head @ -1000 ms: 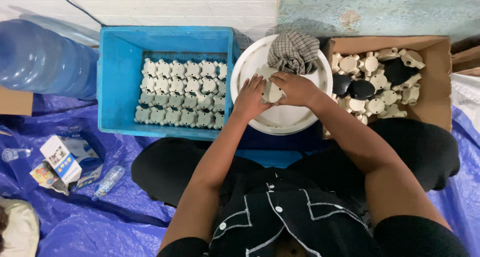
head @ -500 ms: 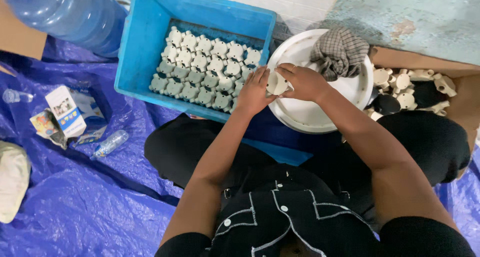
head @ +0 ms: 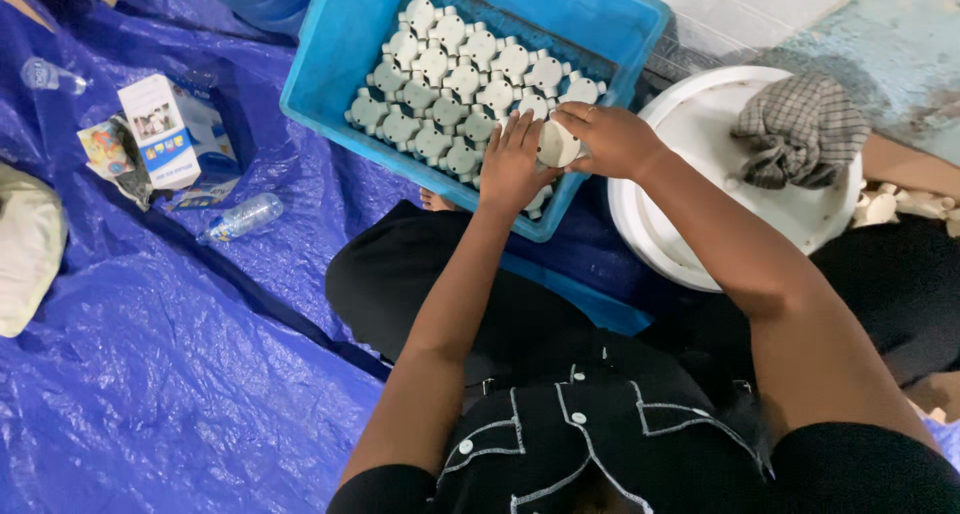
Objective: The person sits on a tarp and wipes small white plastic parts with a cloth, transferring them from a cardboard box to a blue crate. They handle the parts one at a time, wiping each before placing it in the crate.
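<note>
Both hands hold one small white round moulded piece (head: 556, 144) over the near right corner of a blue plastic crate (head: 345, 49). My right hand (head: 608, 139) grips it from the right, and my left hand (head: 517, 162) rests against its left side with fingers spread. Inside the crate lie several matching white pieces (head: 460, 74) set in neat rows. Just right of the hands stands a white round bucket lid (head: 700, 124) with a checked grey cloth (head: 800, 129) lying on it.
A blue tarpaulin (head: 170, 374) covers the floor. On it at the left lie a small blue-and-white carton (head: 165, 134), a clear plastic bottle (head: 240, 217) and a pale bag (head: 25, 249). More white pieces (head: 900, 204) show at the right edge. My black-clothed legs sit below the crate.
Both hands have carried the white piece left, from over the white lid to the crate's near right corner. The view has swung right and closer.
</note>
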